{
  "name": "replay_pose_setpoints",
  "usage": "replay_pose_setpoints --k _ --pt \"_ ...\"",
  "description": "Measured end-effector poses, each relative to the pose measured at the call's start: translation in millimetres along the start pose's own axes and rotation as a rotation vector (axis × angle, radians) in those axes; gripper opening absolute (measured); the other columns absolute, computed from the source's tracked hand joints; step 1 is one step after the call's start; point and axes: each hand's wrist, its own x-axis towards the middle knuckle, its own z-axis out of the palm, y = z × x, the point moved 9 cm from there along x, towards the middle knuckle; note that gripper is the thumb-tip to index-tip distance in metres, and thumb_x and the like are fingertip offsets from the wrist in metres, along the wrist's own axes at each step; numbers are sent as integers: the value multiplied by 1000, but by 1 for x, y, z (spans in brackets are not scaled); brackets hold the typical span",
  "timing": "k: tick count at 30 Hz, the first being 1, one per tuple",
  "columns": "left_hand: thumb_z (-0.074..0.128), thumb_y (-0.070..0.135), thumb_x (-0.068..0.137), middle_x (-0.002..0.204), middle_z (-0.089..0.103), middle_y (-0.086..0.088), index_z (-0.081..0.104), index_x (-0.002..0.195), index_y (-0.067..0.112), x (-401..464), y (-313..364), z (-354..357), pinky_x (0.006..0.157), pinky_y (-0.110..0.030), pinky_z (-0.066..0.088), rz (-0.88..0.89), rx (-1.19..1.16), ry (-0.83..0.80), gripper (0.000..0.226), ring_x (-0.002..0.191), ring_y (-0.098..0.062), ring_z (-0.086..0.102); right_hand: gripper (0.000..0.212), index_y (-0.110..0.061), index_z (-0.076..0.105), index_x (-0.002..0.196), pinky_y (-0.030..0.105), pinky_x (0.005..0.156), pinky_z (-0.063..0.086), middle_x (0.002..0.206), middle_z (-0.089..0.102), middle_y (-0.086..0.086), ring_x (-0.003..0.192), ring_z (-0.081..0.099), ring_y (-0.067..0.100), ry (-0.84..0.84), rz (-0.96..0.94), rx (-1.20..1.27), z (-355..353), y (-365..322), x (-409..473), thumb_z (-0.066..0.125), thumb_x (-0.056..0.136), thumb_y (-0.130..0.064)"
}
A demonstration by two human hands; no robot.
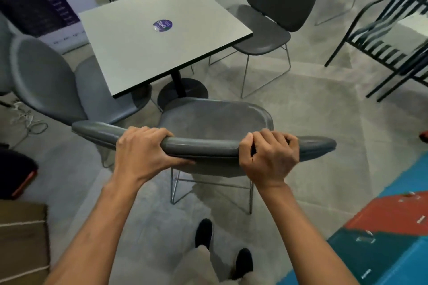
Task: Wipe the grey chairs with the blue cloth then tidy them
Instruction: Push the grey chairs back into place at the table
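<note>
A grey padded chair (215,120) stands right in front of me, its seat facing the square table (162,37). My left hand (141,152) grips the top edge of its backrest left of centre. My right hand (268,155) grips the same edge right of centre, fingers curled over it. A second grey chair (53,83) stands at the table's left side, and a third (275,4) at its right side. No blue cloth is in view.
A purple round sticker (162,25) lies on the table. Black metal-frame chairs (391,37) stand at the right. A cardboard box (23,243) sits at lower left, a blue and red floor patch (382,233) at lower right. Cables (25,118) lie on the floor at the left.
</note>
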Motion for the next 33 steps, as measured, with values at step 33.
replay_pose_setpoints --k 33 --pt "36 104 69 59 59 3 66 70 23 122 181 49 66 -38 40 -363 112 212 87 60 -20 58 47 -18 64 58 38 71 40 60 62 -2 58 55 19 -57 -321 307 136 196 179 37 95 -28"
